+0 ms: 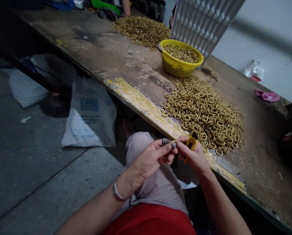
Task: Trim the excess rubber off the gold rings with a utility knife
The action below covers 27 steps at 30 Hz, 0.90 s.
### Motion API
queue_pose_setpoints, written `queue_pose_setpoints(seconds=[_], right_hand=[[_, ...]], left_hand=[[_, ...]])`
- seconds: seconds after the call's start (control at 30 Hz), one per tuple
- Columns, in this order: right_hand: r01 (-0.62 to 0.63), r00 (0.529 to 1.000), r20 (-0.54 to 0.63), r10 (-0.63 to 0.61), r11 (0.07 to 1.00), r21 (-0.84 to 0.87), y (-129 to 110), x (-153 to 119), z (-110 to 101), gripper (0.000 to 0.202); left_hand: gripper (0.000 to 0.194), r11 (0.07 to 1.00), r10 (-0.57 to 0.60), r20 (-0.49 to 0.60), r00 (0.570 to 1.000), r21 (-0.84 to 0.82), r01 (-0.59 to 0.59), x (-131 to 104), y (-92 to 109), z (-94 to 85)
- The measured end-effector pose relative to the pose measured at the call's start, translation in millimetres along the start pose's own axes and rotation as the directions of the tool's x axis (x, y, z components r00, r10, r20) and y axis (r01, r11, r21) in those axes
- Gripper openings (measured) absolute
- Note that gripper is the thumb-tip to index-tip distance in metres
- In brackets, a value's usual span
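A view down onto a seated person's lap and a workbench. Just off the table's near edge, both bare hands meet over a small brass-coloured ring [172, 142]. The left hand [150, 160] pinches the ring, its thumb and fingertips together on it; gray wraps [165, 141] cover some of its fingertips, and a silver bracelet [118, 192] circles the wrist. The right hand [197, 160] has its fingers closed around a yellow knife [191, 143] with a black end, while its thumb and forefinger come together at the ring's right side; whether they grip it cannot be told.

Just beyond the right hand, a large heap of matching rings [207, 114] lies loose on the worn brown table [104, 49]. Behind this heap stands a yellow bowl [180, 69], also filled with rings, and farther back is a second heap [143, 31]. A gray ridged plastic panel [204, 23] stands tilted behind the bowl. Another person's arm [126, 7] shows near the second heap. A pink cloth [267, 95] lies toward the table's right side.

The person wears a red top [148, 222] and pale trousers [158, 189]. On the floor to the left is a white sack [90, 127] with blue print.
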State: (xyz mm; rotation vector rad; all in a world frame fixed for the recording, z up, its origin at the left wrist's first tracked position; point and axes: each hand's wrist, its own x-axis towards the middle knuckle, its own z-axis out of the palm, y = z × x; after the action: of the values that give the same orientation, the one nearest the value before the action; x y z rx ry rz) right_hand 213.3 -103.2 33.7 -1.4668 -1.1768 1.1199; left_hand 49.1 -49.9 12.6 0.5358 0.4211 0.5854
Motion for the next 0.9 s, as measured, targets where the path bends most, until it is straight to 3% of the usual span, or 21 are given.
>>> queue_pose_setpoints(seconds=[0.07,0.13,0.3,0.4,0.6,0.7,0.77,0.9], right_hand=[[0.15,0.988,-0.011,-0.157,0.961,-0.231,-5.3,-4.8,-1.2,0.028],[0.24,0.962,0.003,-0.271,0.844,-0.48,-9.3,-9.8,-2.2,0.023],[0.153,0.967,0.023,-0.253,0.508,-0.847,-12.2,-19.0,0.8,0.016],[0.092,0.977,0.011,-0.211,0.377,-0.922,-12.3,-20.6,5.8,0.015],[-0.017,0.993,-0.043,-0.113,0.222,-0.975,-9.1,-14.0,10.1,0.022],[-0.193,0.981,-0.196,-0.006,0.138,-0.971,-1.2,-8.2,-7.2,0.021],[-0.255,0.964,-0.263,-0.038,0.148,-0.956,4.2,-5.8,-25.2,0.022],[-0.227,0.943,-0.267,-0.197,0.205,-0.952,6.7,1.2,-51.6,0.019]], left_hand=[[0.034,0.995,0.034,-0.045,0.998,0.097,-0.03,-3.4,0.3,1.3],[0.034,0.97,0.106,-0.08,0.991,0.228,-0.085,-6.0,0.2,2.8],[0.03,0.849,0.232,-0.043,0.972,0.497,-0.18,-10.1,0.9,9.1],[0.022,0.745,0.266,0.002,0.964,0.635,-0.207,-11.8,2.4,10.6],[0.013,0.384,0.428,0.152,0.891,0.862,-0.332,-25.5,7.2,13.9],[0.012,0.325,0.356,0.329,0.875,0.834,-0.446,-39.4,6.1,21.8],[0.014,0.336,0.238,0.405,0.883,0.818,-0.466,-43.3,-0.8,23.0],[0.019,0.176,0.168,0.324,0.931,0.919,-0.352,-30.8,-31.1,10.0]])
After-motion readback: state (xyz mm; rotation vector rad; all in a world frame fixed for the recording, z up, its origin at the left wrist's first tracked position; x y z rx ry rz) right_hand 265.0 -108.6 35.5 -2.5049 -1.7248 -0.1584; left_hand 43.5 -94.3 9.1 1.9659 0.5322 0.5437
